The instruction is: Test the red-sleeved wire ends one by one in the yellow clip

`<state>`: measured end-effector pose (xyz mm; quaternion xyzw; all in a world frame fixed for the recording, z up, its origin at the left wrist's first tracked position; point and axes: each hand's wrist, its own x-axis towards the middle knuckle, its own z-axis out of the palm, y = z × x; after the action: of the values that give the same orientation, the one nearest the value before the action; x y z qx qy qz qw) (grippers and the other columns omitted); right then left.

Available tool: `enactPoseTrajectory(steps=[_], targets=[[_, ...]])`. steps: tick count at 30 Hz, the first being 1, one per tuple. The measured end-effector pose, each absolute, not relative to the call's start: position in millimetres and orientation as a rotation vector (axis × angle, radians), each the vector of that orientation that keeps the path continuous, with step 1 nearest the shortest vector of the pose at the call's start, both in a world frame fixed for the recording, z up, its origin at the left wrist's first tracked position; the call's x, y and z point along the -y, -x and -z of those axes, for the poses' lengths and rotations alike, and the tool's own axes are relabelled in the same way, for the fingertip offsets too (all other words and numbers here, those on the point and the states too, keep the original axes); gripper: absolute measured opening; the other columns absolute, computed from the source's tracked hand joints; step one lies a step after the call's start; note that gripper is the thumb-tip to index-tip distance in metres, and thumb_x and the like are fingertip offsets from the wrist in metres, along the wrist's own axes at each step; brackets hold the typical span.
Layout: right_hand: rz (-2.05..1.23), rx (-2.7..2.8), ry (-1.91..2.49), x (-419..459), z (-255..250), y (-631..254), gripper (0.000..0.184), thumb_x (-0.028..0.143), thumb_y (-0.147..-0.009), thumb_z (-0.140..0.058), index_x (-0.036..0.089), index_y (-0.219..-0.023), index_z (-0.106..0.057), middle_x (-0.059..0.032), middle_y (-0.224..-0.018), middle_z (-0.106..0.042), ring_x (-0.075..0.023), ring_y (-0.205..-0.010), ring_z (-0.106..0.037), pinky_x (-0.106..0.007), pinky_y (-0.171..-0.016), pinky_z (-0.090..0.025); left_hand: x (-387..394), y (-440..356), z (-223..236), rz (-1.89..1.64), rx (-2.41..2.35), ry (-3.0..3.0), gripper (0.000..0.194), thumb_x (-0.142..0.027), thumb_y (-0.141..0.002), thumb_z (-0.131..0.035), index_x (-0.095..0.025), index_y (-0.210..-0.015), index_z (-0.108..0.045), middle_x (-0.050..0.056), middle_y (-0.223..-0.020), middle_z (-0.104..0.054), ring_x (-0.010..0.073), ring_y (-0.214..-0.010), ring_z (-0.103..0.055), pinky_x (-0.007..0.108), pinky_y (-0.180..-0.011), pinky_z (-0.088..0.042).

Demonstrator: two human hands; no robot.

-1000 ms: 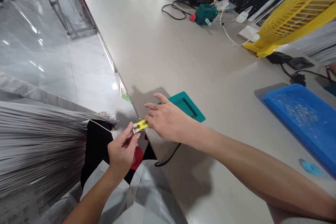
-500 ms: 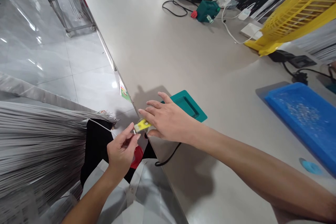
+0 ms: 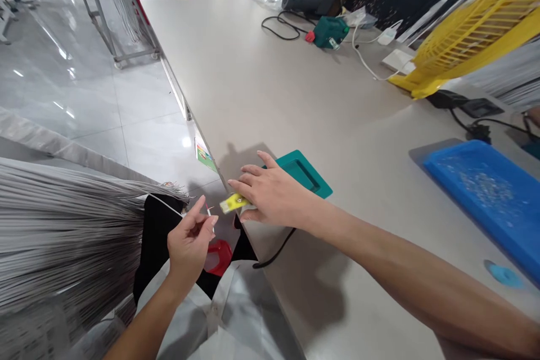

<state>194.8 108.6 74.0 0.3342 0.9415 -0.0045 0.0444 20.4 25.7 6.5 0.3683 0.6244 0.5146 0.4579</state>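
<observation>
My left hand (image 3: 189, 242), off the table's near edge, pinches a thin white cable (image 3: 212, 223) between thumb and forefinger. Fine wire ends, one reddish, stick out of the cable's tip. A small yellow tool (image 3: 234, 203) with a pale end points at the cable, a short gap away. My right hand (image 3: 274, 194) has it between the thumb and the fingers above; the other fingers are stretched out. Most of its grip is hidden under the palm. Behind this hand lies a teal tray (image 3: 323, 188), partly covered by it.
Bundled grey cables (image 3: 63, 225) hang at the left. On the table (image 3: 358, 140) are a blue tray (image 3: 464, 197) with small clear bits, a light-blue ring (image 3: 504, 274), a yellow fan (image 3: 472, 39) and a green device (image 3: 331, 32). A red object (image 3: 219, 259) is below the edge.
The cable end has come away from the yellow tool's tip, as my left hand drew back to the left. Its wire ends now show. My right hand keeps nearly the same pose.
</observation>
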Motion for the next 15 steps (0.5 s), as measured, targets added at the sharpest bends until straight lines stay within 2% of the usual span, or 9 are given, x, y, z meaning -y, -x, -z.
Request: enactPoseTrajectory(steps=[3,5,7,9,11,13,15], targets=[[0.066,-2.95,-1.079,-106.5,-77.1,-195.4,0.065,0.057,-0.072,-0.06,0.009,-0.116,-0.054,-0.0133,-0.094,-0.066,-0.029,-0.105,-0.051,-0.052,-0.099,-0.021,-28.1,-12.5,-12.9,-1.284,-1.485,-0.784,0.037,-0.024,-0.063,-0.073,-0.016,-0.098,-0.066,-0.004,-0.059,-0.063,0.0062,-0.045,-0.05,0.018,-0.043,-0.044],[0.122,-3.047,-1.117,-101.7,-79.4,-193.1,0.059,0.056,-0.076,-0.056,0.01,-0.114,-0.055,-0.0131,-0.097,-0.065,-0.0276,-0.106,-0.052,-0.052,-0.101,-0.021,-29.4,-6.9,-17.0,-1.27,-1.423,-0.702,0.024,-0.024,-0.061,-0.075,-0.014,-0.081,-0.067,-0.003,-0.054,-0.061,0.0054,-0.041,-0.048,0.017,-0.039,-0.04],[0.177,-3.186,-1.16,-93.3,-80.3,-187.3,0.04,0.044,-0.084,-0.053,0.013,-0.108,-0.059,-0.0113,-0.099,-0.065,-0.0234,-0.103,-0.054,-0.048,-0.101,-0.027,-29.2,-2.2,-21.1,-1.242,-1.366,-0.651,0.019,-0.024,-0.06,-0.076,-0.013,-0.072,-0.066,-0.004,-0.05,-0.058,0.0041,-0.038,-0.045,0.016,-0.036,-0.036],[0.252,-3.332,-1.23,-81.8,-79.2,-178.2,0.024,0.029,-0.088,-0.049,0.015,-0.101,-0.062,-0.0098,-0.097,-0.066,-0.0196,-0.096,-0.057,-0.039,-0.094,-0.038,-26.8,0.9,-25.6,-1.221,-1.305,-0.61,0.018,-0.025,-0.061,-0.076,-0.013,-0.071,-0.066,-0.004,-0.049,-0.058,0.0037,-0.037,-0.044,0.015,-0.036,-0.035],[0.432,-3.404,-1.338,-69.7,-76.6,-167.2,0.021,0.024,-0.086,-0.049,0.015,-0.1,-0.062,-0.0101,-0.096,-0.066,-0.0185,-0.09,-0.058,-0.034,-0.084,-0.046,-22.9,2.3,-30.4,-1.214,-1.235,-0.584,0.02,-0.028,-0.061,-0.076,-0.014,-0.072,-0.067,-0.002,-0.051,-0.059,0.0039,-0.037,-0.043,0.016,-0.035,-0.034],[0.698,-3.391,-1.412,-60.2,-73.1,-155.6,0.022,0.02,-0.085,-0.049,0.016,-0.103,-0.061,-0.0091,-0.097,-0.065,-0.0165,-0.088,-0.059,-0.029,-0.078,-0.048,-18.9,2.9,-34.6,-1.201,-1.185,-0.586,0.021,-0.031,-0.063,-0.075,-0.013,-0.07,-0.067,-0.002,-0.048,-0.057,0.0037,-0.035,-0.042,0.015,-0.034,-0.034],[0.979,-3.312,-1.449,-55.4,-69.7,-145.0,0.021,0.016,-0.085,-0.046,0.018,-0.097,-0.063,-0.0068,-0.095,-0.065,-0.0138,-0.087,-0.06,-0.025,-0.076,-0.05,-16.6,3.8,-37.4,-1.176,-1.166,-0.586,0.024,-0.035,-0.063,-0.075,-0.013,-0.069,-0.067,-0.002,-0.045,-0.055,0.0035,-0.034,-0.041,0.015,-0.033,-0.032]])
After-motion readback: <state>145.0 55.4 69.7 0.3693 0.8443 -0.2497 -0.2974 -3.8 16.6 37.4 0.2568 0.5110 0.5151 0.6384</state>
